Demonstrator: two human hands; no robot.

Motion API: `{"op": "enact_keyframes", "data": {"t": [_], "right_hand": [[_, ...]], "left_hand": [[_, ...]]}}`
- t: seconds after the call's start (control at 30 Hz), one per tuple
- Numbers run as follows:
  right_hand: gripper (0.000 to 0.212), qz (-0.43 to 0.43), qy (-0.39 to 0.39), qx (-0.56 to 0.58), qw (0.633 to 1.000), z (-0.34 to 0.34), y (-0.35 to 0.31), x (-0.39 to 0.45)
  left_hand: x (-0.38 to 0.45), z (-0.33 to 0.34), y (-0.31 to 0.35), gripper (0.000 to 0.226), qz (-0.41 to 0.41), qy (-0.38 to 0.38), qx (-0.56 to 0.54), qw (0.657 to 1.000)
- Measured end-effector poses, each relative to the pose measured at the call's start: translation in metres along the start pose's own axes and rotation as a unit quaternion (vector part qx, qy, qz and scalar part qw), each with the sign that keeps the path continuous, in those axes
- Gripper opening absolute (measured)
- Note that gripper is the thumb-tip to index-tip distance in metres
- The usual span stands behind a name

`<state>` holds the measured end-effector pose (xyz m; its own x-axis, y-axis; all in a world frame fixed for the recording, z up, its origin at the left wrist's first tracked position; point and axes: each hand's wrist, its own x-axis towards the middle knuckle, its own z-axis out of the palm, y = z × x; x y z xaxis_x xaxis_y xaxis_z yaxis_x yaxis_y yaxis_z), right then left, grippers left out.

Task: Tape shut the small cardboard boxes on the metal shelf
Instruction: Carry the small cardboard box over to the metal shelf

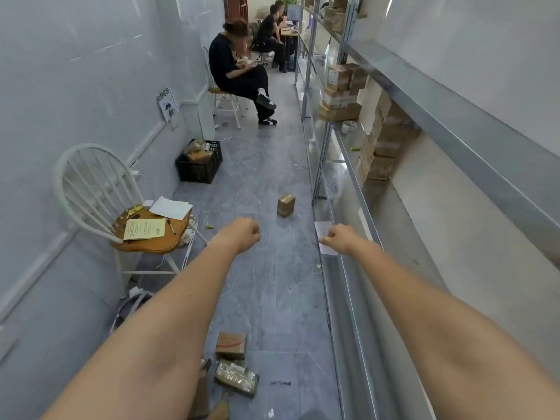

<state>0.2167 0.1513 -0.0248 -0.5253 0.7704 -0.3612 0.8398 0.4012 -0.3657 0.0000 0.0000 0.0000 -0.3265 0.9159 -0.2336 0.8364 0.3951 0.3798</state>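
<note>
Both arms reach straight out down the narrow aisle. The left hand (242, 233) is curled into a loose fist over the grey floor (272, 298) and holds nothing. The right hand (341, 237) pinches a white slip of paper (325, 237) just at the front edge of the metal shelf (357, 207) along the right wall. Small cardboard boxes (342, 95) sit stacked farther along that shelf, with a roll of tape (349, 126) lying just beside them. One small box (285, 205) stands alone on the floor ahead of the hands, and a few more boxes (231, 345) lie on the floor near the person's feet. On the left, a white chair (91, 189) carries papers, and a black crate (200, 165) sits beyond it.
</note>
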Motion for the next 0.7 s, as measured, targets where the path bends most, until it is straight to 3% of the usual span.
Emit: {"op": "enact_keyframes", "data": {"t": [0.4, 0.53, 0.7], "right_hand": [[0.044, 0.004, -0.037, 0.016, 0.999, -0.027, 0.019, 0.093], [0.033, -0.017, -0.038, 0.018, 0.999, -0.039, 0.016, 0.129], [0.042, -0.037, -0.063, -0.003, 0.997, -0.04, 0.008, 0.173]], "left_hand": [[0.091, 0.011, 0.0, 0.024, -0.057, -0.019, -0.021, 0.998], [0.132, 0.002, 0.017, 0.019, -0.054, -0.019, -0.023, 0.998], [0.175, 0.003, 0.021, 0.022, -0.052, -0.029, -0.04, 0.997]]}}
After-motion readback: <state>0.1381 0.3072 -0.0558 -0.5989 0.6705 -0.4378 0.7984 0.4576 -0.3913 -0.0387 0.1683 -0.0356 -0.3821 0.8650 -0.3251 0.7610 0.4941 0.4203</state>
